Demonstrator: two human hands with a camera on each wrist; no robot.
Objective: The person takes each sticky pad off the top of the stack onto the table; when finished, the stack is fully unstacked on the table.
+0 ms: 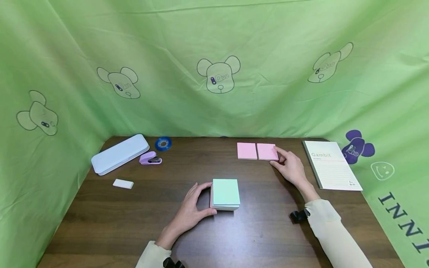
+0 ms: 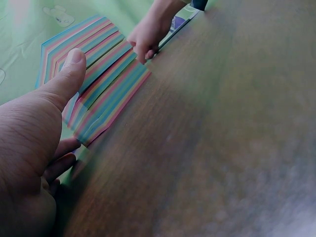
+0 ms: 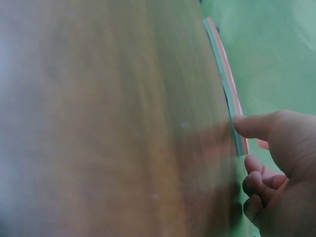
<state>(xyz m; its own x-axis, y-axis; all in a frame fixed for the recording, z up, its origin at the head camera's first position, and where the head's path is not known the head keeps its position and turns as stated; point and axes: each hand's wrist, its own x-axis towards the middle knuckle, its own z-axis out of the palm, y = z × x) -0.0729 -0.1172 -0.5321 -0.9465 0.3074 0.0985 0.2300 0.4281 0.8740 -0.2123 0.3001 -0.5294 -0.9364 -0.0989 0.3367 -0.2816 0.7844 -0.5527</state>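
A tall stack of sticky note pads, mint green on top, stands on the table near the middle. My left hand holds it from the left, thumb by the front edge and fingers toward the back. In the left wrist view, the sides of the stack show stripes of pink, blue, green and yellow. Further back, two pink-topped sticky note pads lie side by side. My right hand pinches the right-hand pad at its right end, between thumb and index finger. A green layer under the pink shows in the right wrist view.
At the left are a pale blue pencil case, a purple stapler, a roll of blue tape and a white eraser. A notebook lies right of my right hand. Green cloth hangs behind the table.
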